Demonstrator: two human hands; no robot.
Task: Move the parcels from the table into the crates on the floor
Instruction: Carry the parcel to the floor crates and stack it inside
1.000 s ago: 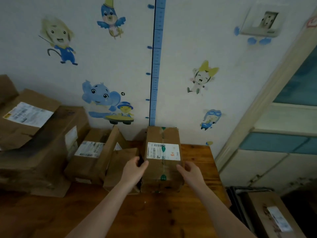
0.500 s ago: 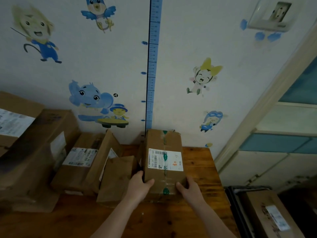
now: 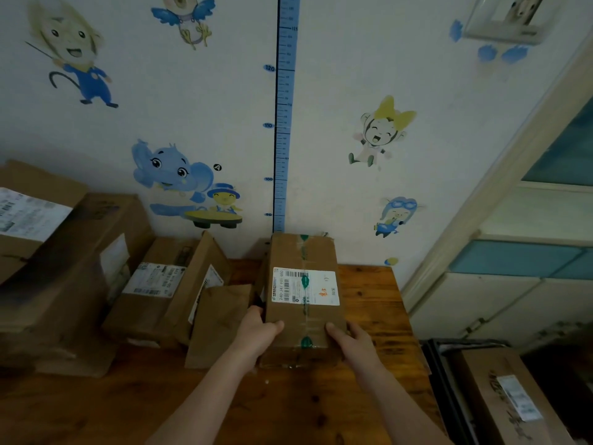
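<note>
A brown cardboard parcel (image 3: 301, 252) with a white label and green tape seals stands near the back right of the wooden table (image 3: 372, 300). My left hand (image 3: 256, 335) grips its near left corner, thumb on top. My right hand (image 3: 351, 340) grips its near right corner, thumb on the top face. On the floor at the lower right stands a dark crate (image 3: 441, 374) with one labelled parcel (image 3: 503, 399) inside.
Several more cardboard parcels crowd the table's left side: a small plain one (image 3: 221, 322) beside the held parcel, a labelled one (image 3: 154, 284), a big box (image 3: 73, 268). The wall with stickers is just behind. A cabinet (image 3: 513, 300) stands at the right.
Both hands closed in from beside the parcel and took hold of its near corners. The view has moved closer and tilted slightly.
</note>
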